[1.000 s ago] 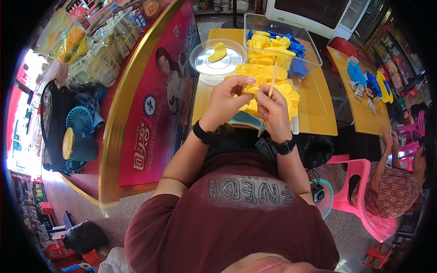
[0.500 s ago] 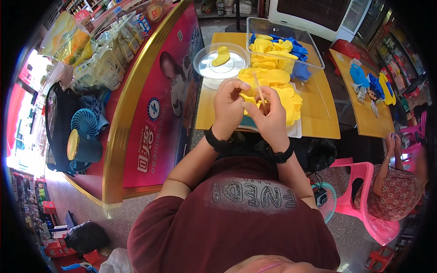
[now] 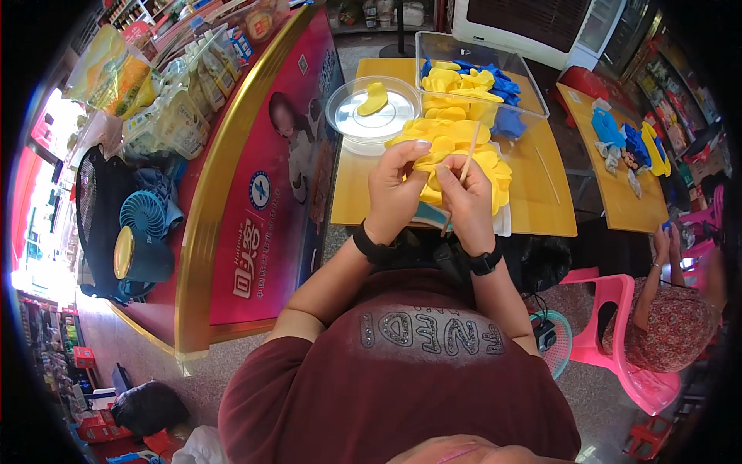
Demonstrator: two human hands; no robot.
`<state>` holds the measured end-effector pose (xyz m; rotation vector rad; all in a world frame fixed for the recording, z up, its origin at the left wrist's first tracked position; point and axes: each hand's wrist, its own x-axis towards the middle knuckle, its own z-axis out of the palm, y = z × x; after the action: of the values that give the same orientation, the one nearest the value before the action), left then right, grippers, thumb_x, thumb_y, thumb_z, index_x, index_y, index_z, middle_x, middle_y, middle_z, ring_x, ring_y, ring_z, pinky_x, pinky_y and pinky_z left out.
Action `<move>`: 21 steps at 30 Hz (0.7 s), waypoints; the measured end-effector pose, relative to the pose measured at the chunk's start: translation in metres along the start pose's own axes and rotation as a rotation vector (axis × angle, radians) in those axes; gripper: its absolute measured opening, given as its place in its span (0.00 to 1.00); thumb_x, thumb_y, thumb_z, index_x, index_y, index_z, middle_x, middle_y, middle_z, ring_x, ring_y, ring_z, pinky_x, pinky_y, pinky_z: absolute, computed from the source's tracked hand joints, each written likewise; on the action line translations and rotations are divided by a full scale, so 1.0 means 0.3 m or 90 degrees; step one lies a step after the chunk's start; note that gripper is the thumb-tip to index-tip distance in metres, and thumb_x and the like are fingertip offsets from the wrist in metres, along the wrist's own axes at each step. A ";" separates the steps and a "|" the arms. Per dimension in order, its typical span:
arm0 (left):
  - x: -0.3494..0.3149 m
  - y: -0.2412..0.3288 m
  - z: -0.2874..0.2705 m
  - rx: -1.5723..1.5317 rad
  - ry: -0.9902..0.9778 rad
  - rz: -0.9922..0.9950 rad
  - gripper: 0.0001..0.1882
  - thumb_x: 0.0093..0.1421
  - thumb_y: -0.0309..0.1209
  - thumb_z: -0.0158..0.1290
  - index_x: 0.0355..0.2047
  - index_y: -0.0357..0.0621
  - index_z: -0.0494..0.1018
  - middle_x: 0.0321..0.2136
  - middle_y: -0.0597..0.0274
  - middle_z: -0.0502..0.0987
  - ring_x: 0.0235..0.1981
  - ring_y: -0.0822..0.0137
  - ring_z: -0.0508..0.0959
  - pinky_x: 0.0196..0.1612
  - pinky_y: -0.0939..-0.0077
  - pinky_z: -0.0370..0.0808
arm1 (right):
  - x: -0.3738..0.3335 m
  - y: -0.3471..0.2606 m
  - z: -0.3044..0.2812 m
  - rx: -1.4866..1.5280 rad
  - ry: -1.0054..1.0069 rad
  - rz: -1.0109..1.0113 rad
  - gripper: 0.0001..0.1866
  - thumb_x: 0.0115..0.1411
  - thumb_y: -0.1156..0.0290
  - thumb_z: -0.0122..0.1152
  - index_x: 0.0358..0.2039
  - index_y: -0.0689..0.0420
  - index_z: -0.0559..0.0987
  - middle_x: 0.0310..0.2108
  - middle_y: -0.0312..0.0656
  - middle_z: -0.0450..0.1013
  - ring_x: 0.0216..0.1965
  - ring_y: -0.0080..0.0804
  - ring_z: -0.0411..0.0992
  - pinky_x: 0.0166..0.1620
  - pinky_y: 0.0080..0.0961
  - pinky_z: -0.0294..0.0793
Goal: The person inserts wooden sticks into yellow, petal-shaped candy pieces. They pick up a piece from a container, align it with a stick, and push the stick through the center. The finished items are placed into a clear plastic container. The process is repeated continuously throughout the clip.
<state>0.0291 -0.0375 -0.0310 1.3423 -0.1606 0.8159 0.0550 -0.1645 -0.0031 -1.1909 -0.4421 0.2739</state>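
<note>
Close together over the near edge of the table, both my hands work on a soft yellow piece [image 3: 434, 176], its material hard to tell. My left hand [image 3: 394, 193] pinches it between thumb and fingers. In my right hand [image 3: 469, 203] a thin wooden stick [image 3: 472, 143] slants up past the fingers, while the thumb and fingertip meet at the yellow piece. Just beyond the hands lies a heap of flat, rounded yellow pieces [image 3: 456, 133]. One curved yellow piece [image 3: 374, 99] rests in a round clear plastic tub [image 3: 340, 124] to the left.
Yellow and blue pieces fill a clear bin [image 3: 533, 100] at the table's far side. Another thin stick [image 3: 547, 174] lies on the wooden table [image 3: 556, 213]. A red counter [image 3: 255, 232] with gold trim stands left. At right, another person sits beside a pink chair [image 3: 618, 340].
The stick has turned more upright and shifted right in my right hand, its lower end now showing below. My fingers have closed together on the yellow piece.
</note>
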 end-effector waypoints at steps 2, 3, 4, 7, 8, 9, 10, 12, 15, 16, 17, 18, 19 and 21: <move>-0.001 0.016 -0.005 -0.038 -0.017 -0.051 0.21 0.54 0.12 0.51 0.49 0.40 0.69 0.43 0.61 0.75 0.42 0.72 0.75 0.45 0.81 0.73 | 0.006 0.002 -0.010 -0.013 0.018 -0.004 0.07 0.63 0.71 0.60 0.37 0.59 0.74 0.25 0.26 0.66 0.22 0.09 0.58 0.23 0.10 0.56; 0.004 0.027 -0.015 -0.090 -0.025 -0.099 0.20 0.55 0.14 0.52 0.49 0.40 0.69 0.43 0.62 0.75 0.42 0.73 0.75 0.44 0.82 0.72 | 0.010 0.001 -0.014 -0.006 0.030 -0.013 0.07 0.63 0.71 0.59 0.37 0.59 0.74 0.25 0.26 0.66 0.21 0.09 0.58 0.23 0.11 0.56; 0.007 0.037 -0.018 -0.141 -0.032 -0.148 0.20 0.56 0.16 0.53 0.49 0.41 0.69 0.42 0.62 0.74 0.42 0.74 0.75 0.44 0.83 0.71 | 0.014 0.001 -0.019 0.001 0.042 -0.021 0.07 0.63 0.71 0.59 0.37 0.59 0.74 0.25 0.26 0.66 0.21 0.10 0.58 0.22 0.11 0.56; 0.005 0.096 -0.002 -0.417 -0.088 -0.321 0.16 0.59 0.21 0.53 0.48 0.41 0.69 0.36 0.65 0.74 0.37 0.75 0.74 0.39 0.83 0.71 | 0.019 -0.006 -0.038 0.036 0.028 -0.020 0.06 0.64 0.70 0.58 0.38 0.59 0.75 0.25 0.27 0.67 0.21 0.10 0.59 0.22 0.11 0.56; 0.010 0.124 0.010 -0.427 -0.105 -0.363 0.15 0.60 0.22 0.53 0.48 0.41 0.69 0.35 0.66 0.74 0.36 0.76 0.74 0.38 0.83 0.70 | 0.020 -0.009 -0.042 0.051 0.015 -0.014 0.06 0.64 0.70 0.58 0.38 0.59 0.75 0.26 0.27 0.67 0.21 0.10 0.59 0.22 0.11 0.56; 0.021 0.165 0.031 -0.435 -0.123 -0.405 0.15 0.61 0.24 0.53 0.48 0.41 0.70 0.34 0.67 0.74 0.36 0.76 0.73 0.37 0.83 0.70 | 0.017 -0.013 -0.041 0.046 0.006 0.001 0.07 0.64 0.69 0.58 0.38 0.59 0.75 0.26 0.28 0.68 0.21 0.10 0.60 0.22 0.11 0.56; 0.024 0.186 0.041 -0.444 -0.141 -0.448 0.14 0.62 0.25 0.52 0.48 0.41 0.70 0.33 0.68 0.74 0.35 0.77 0.73 0.36 0.83 0.69 | 0.015 -0.018 -0.039 0.042 -0.004 0.017 0.07 0.65 0.69 0.58 0.37 0.59 0.76 0.27 0.28 0.68 0.21 0.10 0.60 0.22 0.11 0.56; 0.005 0.171 0.010 -0.427 -0.279 -0.393 0.14 0.62 0.25 0.52 0.48 0.41 0.70 0.32 0.69 0.74 0.31 0.78 0.72 0.34 0.83 0.68 | 0.021 -0.006 -0.047 0.061 -0.013 0.012 0.09 0.65 0.67 0.57 0.37 0.59 0.76 0.28 0.29 0.69 0.21 0.10 0.61 0.22 0.11 0.56; -0.013 0.160 0.001 -0.313 -0.249 -0.307 0.14 0.62 0.26 0.52 0.48 0.40 0.70 0.30 0.70 0.73 0.25 0.81 0.68 0.29 0.85 0.65 | 0.061 0.027 -0.061 0.132 -0.019 -0.005 0.11 0.66 0.64 0.55 0.39 0.59 0.76 0.29 0.32 0.70 0.19 0.11 0.60 0.21 0.10 0.55; -0.014 0.156 0.006 -0.262 -0.199 -0.276 0.14 0.62 0.27 0.52 0.48 0.40 0.70 0.30 0.70 0.72 0.23 0.81 0.66 0.28 0.86 0.64 | 0.060 0.011 -0.053 0.159 -0.019 0.017 0.12 0.67 0.63 0.55 0.41 0.60 0.75 0.29 0.33 0.71 0.18 0.11 0.59 0.20 0.10 0.55; -0.002 0.143 0.006 -0.284 -0.147 -0.289 0.13 0.64 0.27 0.51 0.48 0.40 0.71 0.30 0.70 0.72 0.21 0.83 0.63 0.25 0.87 0.61 | 0.043 -0.030 -0.061 0.188 -0.054 0.042 0.12 0.67 0.63 0.54 0.43 0.60 0.75 0.28 0.33 0.71 0.18 0.12 0.58 0.20 0.11 0.54; 0.008 0.132 0.008 -0.305 -0.094 -0.301 0.12 0.65 0.28 0.49 0.48 0.40 0.71 0.30 0.70 0.72 0.19 0.84 0.60 0.21 0.89 0.57 | 0.028 -0.059 -0.063 0.218 -0.088 0.067 0.13 0.67 0.64 0.54 0.44 0.60 0.74 0.28 0.34 0.71 0.17 0.12 0.58 0.20 0.11 0.54; 0.021 0.133 -0.001 -0.323 -0.072 -0.318 0.12 0.66 0.28 0.48 0.48 0.41 0.71 0.30 0.70 0.72 0.19 0.85 0.60 0.21 0.89 0.57 | 0.025 -0.069 -0.058 0.233 -0.103 0.081 0.12 0.66 0.67 0.55 0.47 0.59 0.73 0.26 0.33 0.69 0.16 0.12 0.55 0.19 0.12 0.52; 0.030 0.131 -0.006 -0.331 -0.064 -0.329 0.12 0.68 0.28 0.45 0.49 0.41 0.71 0.32 0.69 0.72 0.19 0.85 0.60 0.20 0.89 0.56 | 0.025 -0.054 -0.047 0.169 -0.090 0.036 0.10 0.65 0.69 0.56 0.45 0.58 0.73 0.25 0.31 0.68 0.16 0.12 0.55 0.19 0.12 0.51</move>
<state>0.0113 -0.0318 0.0048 0.8693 -0.0879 0.2404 0.0678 -0.1786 0.0091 -0.9281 -0.4793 0.4535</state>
